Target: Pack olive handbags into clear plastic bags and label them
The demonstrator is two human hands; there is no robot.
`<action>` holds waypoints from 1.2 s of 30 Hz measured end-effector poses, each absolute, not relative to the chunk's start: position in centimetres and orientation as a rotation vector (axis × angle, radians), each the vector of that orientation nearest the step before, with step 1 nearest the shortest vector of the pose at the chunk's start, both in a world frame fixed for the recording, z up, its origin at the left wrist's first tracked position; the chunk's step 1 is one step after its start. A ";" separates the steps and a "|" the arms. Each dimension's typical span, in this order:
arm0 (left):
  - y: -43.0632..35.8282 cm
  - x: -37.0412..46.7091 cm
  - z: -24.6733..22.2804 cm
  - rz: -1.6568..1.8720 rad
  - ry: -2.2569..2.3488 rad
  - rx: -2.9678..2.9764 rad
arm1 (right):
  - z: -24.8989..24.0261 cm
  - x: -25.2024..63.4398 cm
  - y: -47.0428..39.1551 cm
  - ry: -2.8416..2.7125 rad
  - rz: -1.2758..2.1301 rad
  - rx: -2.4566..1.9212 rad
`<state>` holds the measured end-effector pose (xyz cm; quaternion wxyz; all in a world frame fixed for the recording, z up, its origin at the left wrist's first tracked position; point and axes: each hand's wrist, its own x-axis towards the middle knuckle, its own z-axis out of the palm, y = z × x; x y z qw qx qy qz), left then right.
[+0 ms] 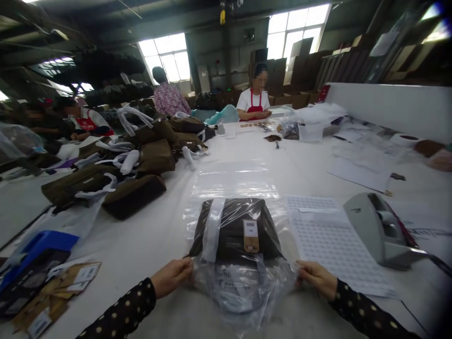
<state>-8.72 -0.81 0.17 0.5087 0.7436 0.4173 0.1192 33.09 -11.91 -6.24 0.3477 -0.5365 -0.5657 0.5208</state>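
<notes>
In front of me on the white table lies a dark handbag (233,212) inside a clear plastic bag (231,181). A brown hang tag with a white barcode label (251,235) shows through the plastic, beside a white-wrapped strap (213,230). My left hand (173,277) pinches the left edge of the plastic bag near its lower end. On the opposite side my right hand (316,278) grips the right edge in the same way. The plastic spreads loosely between both hands, with printed lettering visible near the bottom.
Several brown handbags (155,157) are piled at the left. Cardboard tags (52,296) and a blue tray (52,242) lie at lower left. To the right are a printed label sheet (325,230) and a grey-white machine (374,230). A co-worker in a red apron (256,101) sits across the table.
</notes>
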 end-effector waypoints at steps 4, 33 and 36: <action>-0.4 -9.2 3.2 0.382 1.026 1.869 | -4.7 35.1 -15.6 -1.316 1.248 -1.314; 12.0 36.6 -4.6 -0.192 1.031 1.915 | -5.2 48.1 -9.1 -1.361 0.384 -1.913; 13.0 38.4 -4.4 -0.260 0.967 1.916 | -5.9 49.1 -5.9 -1.350 0.316 -1.931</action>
